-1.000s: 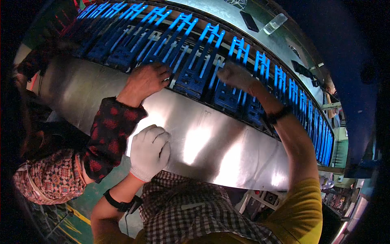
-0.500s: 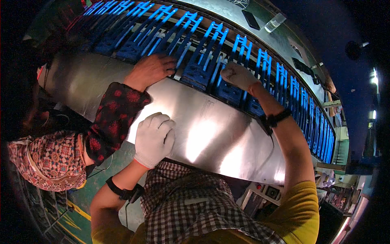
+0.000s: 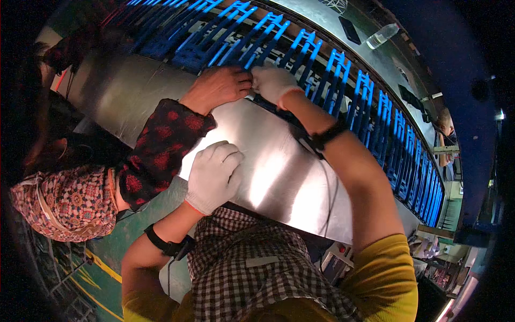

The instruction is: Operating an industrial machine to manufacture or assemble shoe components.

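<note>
We take the broad metal ledge [image 3: 263,134] as our landmark: its bare, shiny face lies in front of us, with bright patches of light across it. Beyond its far edge we see the long row of blue forked fixtures [image 3: 333,75], standing side by side and following that edge from left to right. The right hand [image 3: 272,83], in a white glove, is at the far edge of the ledge, by the nearest fixtures, with its fingers curled in; its fingertips are partly hidden, so we cannot tell whether it grips anything. Just left of it, over that same edge, is a co-worker's bare hand [image 3: 220,88] — so close that we cannot say whether the two touch — with a dark, red-spotted sleeve [image 3: 161,145] crossing the ledge's left part. The left hand [image 3: 214,174], also gloved in white, is loosely bent over the ledge's near edge, back upward; its palm is hidden, and we cannot tell whether it holds something. A checked apron [image 3: 263,279] is on the near side of the ledge, and across the row from it lie a flat black phone [image 3: 350,30] and a clear bottle [image 3: 382,36].
</note>
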`<control>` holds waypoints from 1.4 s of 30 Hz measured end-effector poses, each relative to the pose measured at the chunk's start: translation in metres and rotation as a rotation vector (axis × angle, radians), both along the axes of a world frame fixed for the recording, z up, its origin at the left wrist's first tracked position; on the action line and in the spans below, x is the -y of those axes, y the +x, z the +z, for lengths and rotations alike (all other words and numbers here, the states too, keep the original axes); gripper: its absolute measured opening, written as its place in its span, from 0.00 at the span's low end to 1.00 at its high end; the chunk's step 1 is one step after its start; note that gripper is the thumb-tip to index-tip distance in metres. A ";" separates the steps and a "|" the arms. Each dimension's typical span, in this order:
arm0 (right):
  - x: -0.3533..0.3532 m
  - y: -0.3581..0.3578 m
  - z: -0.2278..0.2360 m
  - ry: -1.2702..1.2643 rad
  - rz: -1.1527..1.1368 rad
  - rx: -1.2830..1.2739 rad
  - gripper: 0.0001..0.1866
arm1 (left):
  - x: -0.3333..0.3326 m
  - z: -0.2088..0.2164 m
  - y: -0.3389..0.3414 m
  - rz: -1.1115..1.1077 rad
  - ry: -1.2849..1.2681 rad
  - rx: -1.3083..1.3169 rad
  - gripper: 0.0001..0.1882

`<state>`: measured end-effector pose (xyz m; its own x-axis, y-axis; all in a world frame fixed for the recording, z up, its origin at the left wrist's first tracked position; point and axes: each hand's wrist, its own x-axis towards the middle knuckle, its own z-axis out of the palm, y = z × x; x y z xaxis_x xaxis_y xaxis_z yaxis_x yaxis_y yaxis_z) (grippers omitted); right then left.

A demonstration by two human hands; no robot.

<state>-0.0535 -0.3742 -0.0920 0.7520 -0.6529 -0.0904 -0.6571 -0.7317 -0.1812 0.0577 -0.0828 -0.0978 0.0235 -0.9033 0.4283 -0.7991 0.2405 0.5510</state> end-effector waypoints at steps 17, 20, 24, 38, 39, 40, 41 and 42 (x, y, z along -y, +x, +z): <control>-0.033 -0.045 -0.002 0.217 -0.178 0.125 0.13 | -0.005 -0.017 0.001 0.010 -0.002 0.008 0.12; -0.036 -0.087 -0.002 0.169 -0.214 0.153 0.13 | -0.006 -0.013 0.003 -0.005 -0.007 -0.015 0.11; -0.024 -0.072 0.003 0.093 -0.195 0.055 0.12 | -0.014 -0.005 0.005 0.000 0.006 0.013 0.12; -0.013 -0.055 -0.009 0.180 -0.182 0.170 0.11 | -0.005 -0.016 -0.007 0.043 -0.014 0.029 0.12; -0.010 -0.051 -0.008 0.164 -0.194 0.185 0.11 | -0.003 -0.016 -0.005 0.051 -0.025 0.047 0.12; -0.009 -0.050 -0.006 0.205 -0.142 0.215 0.14 | -0.004 -0.014 -0.005 0.050 -0.033 0.053 0.13; -0.011 -0.049 -0.003 0.251 -0.087 0.243 0.17 | -0.005 -0.013 -0.004 0.046 -0.051 0.053 0.13; -0.015 -0.056 0.001 0.337 -0.012 0.255 0.14 | -0.006 -0.012 -0.002 0.041 -0.056 0.056 0.13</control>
<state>-0.1091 -0.3595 -0.0907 0.7704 -0.6276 -0.1121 -0.5683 -0.5964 -0.5668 0.0554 -0.0772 -0.1096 0.0346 -0.8765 0.4801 -0.8382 0.2362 0.4915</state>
